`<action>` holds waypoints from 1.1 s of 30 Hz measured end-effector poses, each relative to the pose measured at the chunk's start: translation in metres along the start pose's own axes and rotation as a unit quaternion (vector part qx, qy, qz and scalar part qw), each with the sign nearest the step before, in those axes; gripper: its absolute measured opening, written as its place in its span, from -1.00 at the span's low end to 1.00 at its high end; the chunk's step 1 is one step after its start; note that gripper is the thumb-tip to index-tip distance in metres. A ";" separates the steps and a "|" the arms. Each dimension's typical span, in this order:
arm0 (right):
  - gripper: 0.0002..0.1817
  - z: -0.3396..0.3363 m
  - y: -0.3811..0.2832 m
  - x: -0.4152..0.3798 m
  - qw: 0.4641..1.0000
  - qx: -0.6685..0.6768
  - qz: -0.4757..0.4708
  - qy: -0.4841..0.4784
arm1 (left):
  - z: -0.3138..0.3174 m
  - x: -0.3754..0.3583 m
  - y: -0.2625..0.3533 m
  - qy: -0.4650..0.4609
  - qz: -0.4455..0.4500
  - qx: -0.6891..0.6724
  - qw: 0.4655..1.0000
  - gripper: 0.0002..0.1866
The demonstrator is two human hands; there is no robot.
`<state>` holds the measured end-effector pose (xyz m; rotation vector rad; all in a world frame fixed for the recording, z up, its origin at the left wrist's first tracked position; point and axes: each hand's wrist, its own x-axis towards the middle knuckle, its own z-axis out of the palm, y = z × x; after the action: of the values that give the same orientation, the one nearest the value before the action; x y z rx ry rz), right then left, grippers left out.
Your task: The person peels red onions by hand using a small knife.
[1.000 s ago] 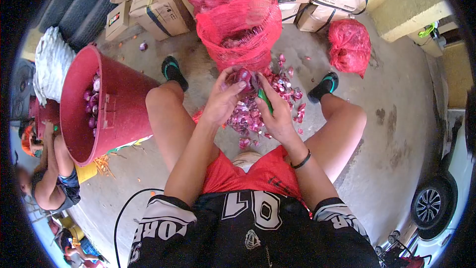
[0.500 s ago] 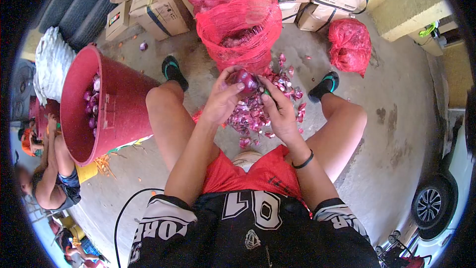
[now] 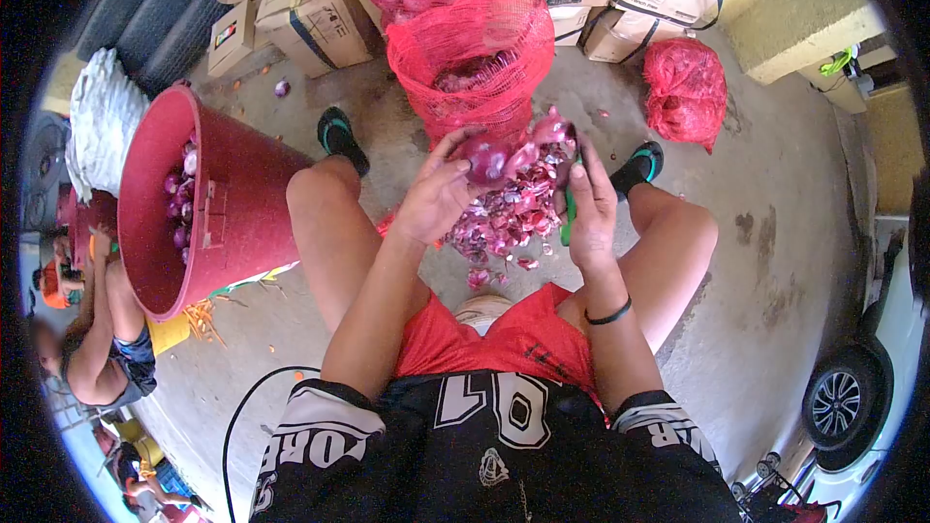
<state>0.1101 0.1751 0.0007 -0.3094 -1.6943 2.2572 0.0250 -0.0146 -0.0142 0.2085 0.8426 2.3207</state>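
Observation:
My left hand (image 3: 436, 196) is closed around a red onion (image 3: 484, 161). From that onion a strip of loose purple skin (image 3: 531, 147) stretches toward my right hand. My right hand (image 3: 591, 208) grips a small knife with a green handle (image 3: 569, 213), its dark blade near the strip. Whether the fingers also pinch the skin is hard to see. Below both hands, a heap of onion peelings (image 3: 504, 223) lies on the floor between my legs.
A tall red bin (image 3: 218, 232) with several onions inside stands at left. Ahead is an open red mesh sack (image 3: 470, 48) of onions; another red mesh bag (image 3: 684, 97) lies right. Cardboard boxes (image 3: 315, 34) line the back. Another person (image 3: 102, 329) sits far left.
My right hand with the knife has moved right, away from the onion. A strip of skin now hangs out from the onion, which my left hand still holds.

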 end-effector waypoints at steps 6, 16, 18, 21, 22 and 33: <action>-0.48 -0.009 0.002 0.002 0.999 -0.049 0.012 -0.002 | -0.008 0.002 -0.003 0.049 0.023 -0.005 0.999 -0.45; -0.49 -0.022 -0.004 0.008 0.993 -0.060 -0.023 0.100 | -0.013 0.004 0.000 0.081 0.015 -0.053 0.995 -0.55; -0.50 -0.025 -0.001 0.008 0.992 -0.070 -0.023 0.105 | -0.016 0.004 -0.002 0.079 0.011 -0.061 0.995 -0.53; -0.53 -0.023 -0.005 0.006 0.991 -0.113 0.031 0.058 | -0.027 0.005 -0.005 0.071 -0.003 -0.062 0.996 -0.45; -0.53 -0.023 -0.006 0.005 0.989 -0.132 0.058 0.033 | -0.026 0.004 -0.005 0.068 -0.011 -0.073 0.995 -0.44; -0.52 -0.024 0.013 -0.001 0.872 -0.469 -0.012 -0.140 | -0.022 0.001 0.006 0.047 -0.029 -0.087 0.995 -0.39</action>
<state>0.1182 0.1933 -0.0183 -0.1494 -2.8309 1.3187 0.0131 -0.0284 -0.0276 -0.0007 0.6785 2.3493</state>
